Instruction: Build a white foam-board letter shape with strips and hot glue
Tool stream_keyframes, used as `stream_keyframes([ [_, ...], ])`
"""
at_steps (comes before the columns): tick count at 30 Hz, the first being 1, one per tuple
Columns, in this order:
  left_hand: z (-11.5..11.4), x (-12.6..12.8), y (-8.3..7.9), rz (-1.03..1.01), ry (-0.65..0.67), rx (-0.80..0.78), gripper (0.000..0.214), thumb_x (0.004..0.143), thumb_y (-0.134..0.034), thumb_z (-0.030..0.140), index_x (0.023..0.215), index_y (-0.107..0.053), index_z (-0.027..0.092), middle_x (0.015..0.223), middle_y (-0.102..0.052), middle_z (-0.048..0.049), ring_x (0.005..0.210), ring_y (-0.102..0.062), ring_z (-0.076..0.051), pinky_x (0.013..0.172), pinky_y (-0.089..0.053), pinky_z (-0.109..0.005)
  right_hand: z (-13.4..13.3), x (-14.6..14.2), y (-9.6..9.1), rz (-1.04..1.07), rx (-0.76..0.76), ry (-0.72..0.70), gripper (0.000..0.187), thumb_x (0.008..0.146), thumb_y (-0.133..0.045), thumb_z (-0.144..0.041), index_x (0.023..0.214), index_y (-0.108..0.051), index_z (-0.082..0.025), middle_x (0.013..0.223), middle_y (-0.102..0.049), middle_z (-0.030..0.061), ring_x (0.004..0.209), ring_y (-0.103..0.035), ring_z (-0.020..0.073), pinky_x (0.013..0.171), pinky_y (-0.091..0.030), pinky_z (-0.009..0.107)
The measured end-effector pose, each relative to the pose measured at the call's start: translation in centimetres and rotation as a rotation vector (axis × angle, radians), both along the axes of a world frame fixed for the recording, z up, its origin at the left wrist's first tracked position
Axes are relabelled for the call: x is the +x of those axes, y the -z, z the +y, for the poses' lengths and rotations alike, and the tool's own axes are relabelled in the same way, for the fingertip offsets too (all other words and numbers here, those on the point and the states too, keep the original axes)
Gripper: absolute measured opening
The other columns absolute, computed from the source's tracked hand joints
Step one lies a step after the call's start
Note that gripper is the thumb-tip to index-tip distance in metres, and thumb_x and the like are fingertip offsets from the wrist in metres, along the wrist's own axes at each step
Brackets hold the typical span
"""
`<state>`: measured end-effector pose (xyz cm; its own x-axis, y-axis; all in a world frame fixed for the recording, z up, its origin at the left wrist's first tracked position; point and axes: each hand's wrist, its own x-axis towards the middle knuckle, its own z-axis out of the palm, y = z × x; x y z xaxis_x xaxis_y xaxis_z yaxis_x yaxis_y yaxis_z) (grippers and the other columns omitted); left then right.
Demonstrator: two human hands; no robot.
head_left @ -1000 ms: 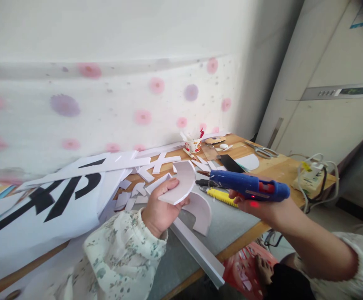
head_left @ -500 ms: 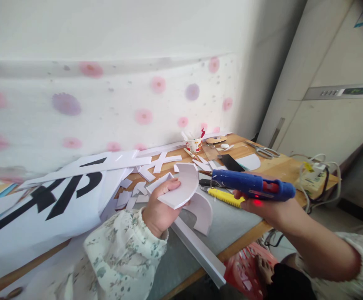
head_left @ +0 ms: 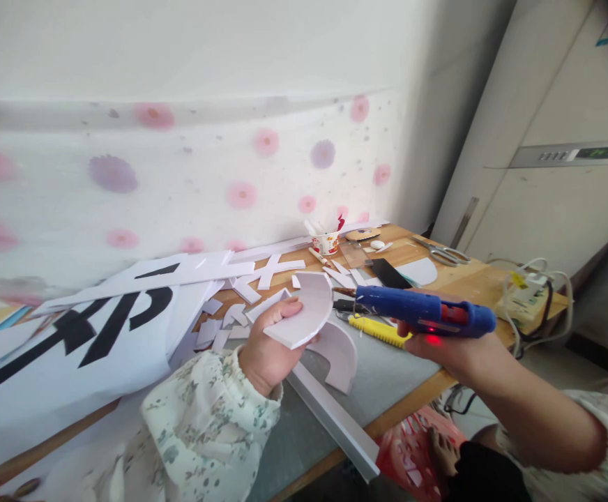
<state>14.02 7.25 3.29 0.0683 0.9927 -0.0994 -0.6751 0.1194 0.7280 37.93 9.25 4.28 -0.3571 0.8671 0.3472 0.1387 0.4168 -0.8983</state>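
Observation:
My left hand (head_left: 267, 348) is closed on a white foam board piece (head_left: 309, 314) with a curved edge, thumb on top and the other fingers mostly hidden beneath. A second curved white piece (head_left: 346, 359) and a long white strip (head_left: 335, 422) extend from under that hand; whether they are joined to the held piece I cannot tell. My right hand (head_left: 434, 352) grips a blue hot glue gun (head_left: 413, 307) from below, its red light glowing. The gun's nozzle points left, at or very close to the right edge of the held piece. Beneath the gun lies a yellow utility knife (head_left: 377, 330).
Foam board scraps (head_left: 208, 331) litter the table left of centre. Sheets with black lettering (head_left: 147, 307) cover the left side. Farther back are a paper cup (head_left: 325, 243) of sticks and scissors (head_left: 443, 252). A power strip (head_left: 523, 296) with cords sits at the right corner, a red basket (head_left: 408, 453) below.

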Motion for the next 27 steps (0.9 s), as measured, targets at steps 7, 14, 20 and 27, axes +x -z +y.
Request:
stream_keyframes([
  [7, 0.04, -0.06, -0.06, -0.036, 0.005, 0.031, 0.01, 0.068, -0.059, 0.015, 0.078, -0.055, 0.015, 0.055, -0.055, 0.0003, 0.045, -0.049, -0.013, 0.047, -0.04, -0.028, -0.11, -0.14, 0.26, -0.001, -0.006, -0.013, 0.016, 0.061, -0.067, -0.015, 0.073, -0.068, -0.025, 0.063, -0.063, -0.0006, 0.054, -0.056, 0.0168, 0.05, -0.044, 0.029],
  [14, 0.1, -0.04, -0.12, -0.064, 0.006, 0.037, 0.007, 0.07, -0.056, 0.015, 0.077, -0.054, 0.016, 0.055, -0.054, 0.0005, 0.045, -0.048, -0.014, 0.048, -0.039, -0.029, -0.13, -0.11, 0.39, -0.002, -0.008, -0.026, 0.019, 0.06, -0.066, -0.012, 0.072, -0.068, -0.027, 0.063, -0.062, -0.0006, 0.053, -0.055, 0.0168, 0.05, -0.044, 0.03],
  [20, 0.1, -0.08, -0.13, -0.07, 0.006, 0.046, 0.006, 0.071, -0.056, 0.015, 0.076, -0.054, 0.017, 0.054, -0.052, 0.0014, 0.045, -0.047, -0.013, 0.047, -0.037, -0.027, -0.37, -0.37, 0.08, 0.003, -0.024, -0.061, 0.012, 0.06, -0.066, -0.016, 0.059, -0.058, -0.025, 0.058, -0.058, -0.0004, 0.051, -0.051, 0.0159, 0.047, -0.04, 0.029],
  [27, 0.11, -0.12, -0.11, -0.09, 0.016, 0.048, 0.008, 0.069, -0.057, 0.015, 0.077, -0.055, 0.016, 0.053, -0.052, 0.001, 0.045, -0.045, -0.013, 0.046, -0.035, -0.026, -0.74, -0.49, 0.09, -0.048, 0.023, -0.06, 0.01, 0.062, -0.067, -0.019, 0.061, -0.058, -0.024, 0.058, -0.057, -0.0002, 0.051, -0.049, 0.0159, 0.047, -0.037, 0.029],
])
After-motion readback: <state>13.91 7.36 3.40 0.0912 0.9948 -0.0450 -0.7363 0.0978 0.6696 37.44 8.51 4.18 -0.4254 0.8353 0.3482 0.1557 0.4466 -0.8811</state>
